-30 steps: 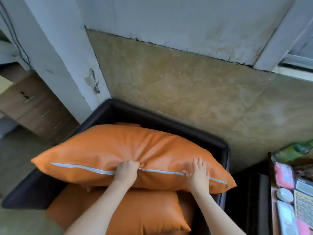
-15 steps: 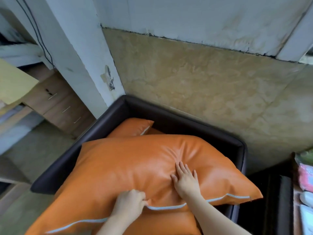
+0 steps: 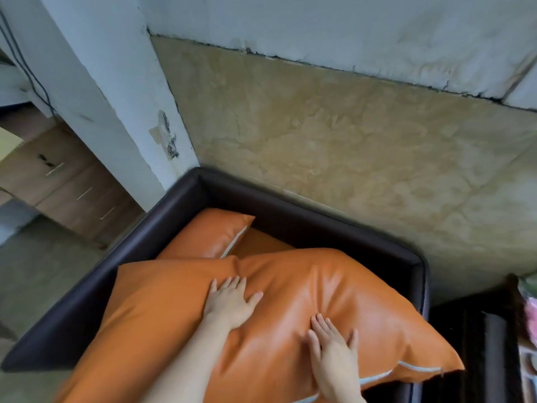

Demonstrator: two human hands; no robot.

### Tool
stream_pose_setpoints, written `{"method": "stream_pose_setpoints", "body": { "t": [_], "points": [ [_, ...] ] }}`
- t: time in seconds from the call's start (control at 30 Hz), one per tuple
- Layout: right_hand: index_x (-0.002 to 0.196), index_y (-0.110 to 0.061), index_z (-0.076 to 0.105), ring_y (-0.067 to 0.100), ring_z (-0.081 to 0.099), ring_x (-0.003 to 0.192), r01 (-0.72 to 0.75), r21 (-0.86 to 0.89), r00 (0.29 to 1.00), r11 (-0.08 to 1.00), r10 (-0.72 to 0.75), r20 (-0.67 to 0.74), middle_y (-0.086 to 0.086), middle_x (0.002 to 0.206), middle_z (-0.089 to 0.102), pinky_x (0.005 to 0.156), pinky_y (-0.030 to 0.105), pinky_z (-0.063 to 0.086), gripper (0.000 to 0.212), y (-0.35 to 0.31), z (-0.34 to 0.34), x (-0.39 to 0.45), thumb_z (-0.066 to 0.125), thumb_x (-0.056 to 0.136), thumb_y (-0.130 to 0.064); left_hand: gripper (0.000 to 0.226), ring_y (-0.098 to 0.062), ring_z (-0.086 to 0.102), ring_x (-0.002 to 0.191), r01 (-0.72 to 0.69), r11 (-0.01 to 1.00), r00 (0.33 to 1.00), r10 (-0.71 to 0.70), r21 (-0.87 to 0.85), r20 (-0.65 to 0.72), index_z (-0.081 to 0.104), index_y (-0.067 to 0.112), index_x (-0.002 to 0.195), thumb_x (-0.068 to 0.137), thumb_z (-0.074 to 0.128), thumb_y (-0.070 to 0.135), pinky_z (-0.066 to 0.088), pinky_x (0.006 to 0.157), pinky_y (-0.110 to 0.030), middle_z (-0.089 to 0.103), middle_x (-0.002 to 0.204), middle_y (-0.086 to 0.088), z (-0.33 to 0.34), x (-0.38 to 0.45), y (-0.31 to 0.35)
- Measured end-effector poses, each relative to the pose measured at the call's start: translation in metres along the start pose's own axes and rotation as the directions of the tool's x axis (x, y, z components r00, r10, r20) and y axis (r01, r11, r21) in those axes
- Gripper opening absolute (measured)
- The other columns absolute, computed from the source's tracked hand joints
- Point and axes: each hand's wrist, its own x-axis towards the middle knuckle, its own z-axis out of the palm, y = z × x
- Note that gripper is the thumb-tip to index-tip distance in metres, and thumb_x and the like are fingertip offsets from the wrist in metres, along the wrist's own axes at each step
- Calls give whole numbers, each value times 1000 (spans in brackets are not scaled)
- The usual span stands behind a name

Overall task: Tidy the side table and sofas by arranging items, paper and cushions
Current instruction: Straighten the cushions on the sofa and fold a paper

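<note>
Head view: large orange cushion (image 3: 290, 315) now lies flat across the dark sofa (image 3: 334, 225), filling the seat from about 8 o'clock to 4 o'clock. A second ago I saw it held up on edge, zip facing me, left hand gripping that edge; half a second ago the left hand was still pinching the zip edge while the right lay flat. Both hands have since let go. Left hand (image 3: 229, 303), fingers straight and spread, presses the cushion near its middle; right hand (image 3: 331, 353) also flat, palm down, toward 5 o'clock. Neither has hold of anything. Leather puckers around both palms.

My reading: the cushion is laid down and being patted smooth, so this cushion step looks near done.

Count: two hands; two orange cushions, the large one and a smaller cushion (image 3: 209, 237) at 11 o'clock, tucked into the sofa's back corner; one sofa. Some pink items at the 3 o'clock frame edge, too cropped to count.
</note>
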Motion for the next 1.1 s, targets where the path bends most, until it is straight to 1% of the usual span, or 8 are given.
{"method": "stream_pose_setpoints", "body": {
  "t": [0.13, 0.27, 0.5, 0.57, 0.7, 0.87, 0.97, 1.1],
  "points": [
    [125, -15, 60, 21, 42, 133, 93, 147, 953, 985, -46, -299, 5, 137, 53, 112, 50, 10, 63, -47, -24, 42, 18, 90, -46, 72, -13, 9, 147, 9, 999, 1000, -9, 32, -12, 13, 17, 153, 95, 16, 61, -2, 119, -41, 15, 159, 2, 13, -31, 4],
    [149, -24, 23, 17, -1, 146, 242, 0, 965, 970, -240, 102, -1, 158, 12, 116, 42, -5, 53, -83, -29, 97, 21, 100, -45, 76, -14, 7, 147, -37, 999, 998, 38, 13, -54, 13, 13, 152, 95, 20, 62, -3, 119, -36, 14, 159, -2, 20, -74, 13],
    [145, -18, 32, 17, 17, 144, 191, -272, 911, 943, -67, 407, 1, 152, 32, 116, 44, -5, 62, -63, 12, 59, 14, 97, -52, 44, -27, 60, 107, -38, 999, 989, 32, -35, -148, 66, 17, 103, 93, 41, 52, 46, 84, -31, 68, 110, -5, -40, -53, 4],
    [147, -17, 29, 17, 15, 144, 183, -282, 912, 942, -55, 407, 0, 153, 30, 116, 44, -6, 67, -61, 11, 48, 8, 95, -55, 38, -24, 52, 120, -58, 986, 970, 19, -155, -244, 59, 23, 121, 96, 40, 46, 43, 96, -33, 60, 128, -4, -50, -18, -6],
    [146, -16, 31, 16, 16, 144, 160, -326, 903, 932, -5, 430, 0, 153, 30, 116, 44, -5, 78, -60, -3, 27, 1, 89, -60, 68, -24, -2, 148, 60, 998, 986, -62, 15, 153, 5, 22, 153, 97, 19, 57, -1, 118, -48, 1, 161, -4, 2, -2, -14],
    [131, -14, 50, 18, 31, 138, 138, -320, 951, 937, -36, 306, 2, 142, 46, 117, 46, 2, 57, -86, -20, 13, 27, 96, -53, 65, -19, -2, 148, 103, 995, 947, -98, 1, 306, -4, 17, 152, 99, 9, 52, -9, 116, -51, -4, 160, -5, 62, -49, -1],
    [143, -19, 34, 22, 8, 146, 234, -226, 963, 946, -193, 191, 5, 156, 20, 115, 49, -6, 54, -110, -11, 36, 30, 98, -47, 66, -20, -5, 147, 93, 995, 966, -95, 18, 241, -4, 13, 152, 99, 8, 50, -9, 116, -52, -6, 160, -8, 82, -85, 2],
    [147, -18, 30, 26, 1, 146, 239, -481, 926, 844, -49, 374, 11, 157, 14, 112, 53, -16, 62, -76, 2, 57, 18, 97, -53, 73, -12, -2, 147, 54, 988, 968, -16, -143, 251, -4, 25, 152, 89, 6, 62, -5, 116, -49, 4, 158, 7, 118, -74, -8]
  ]
}}
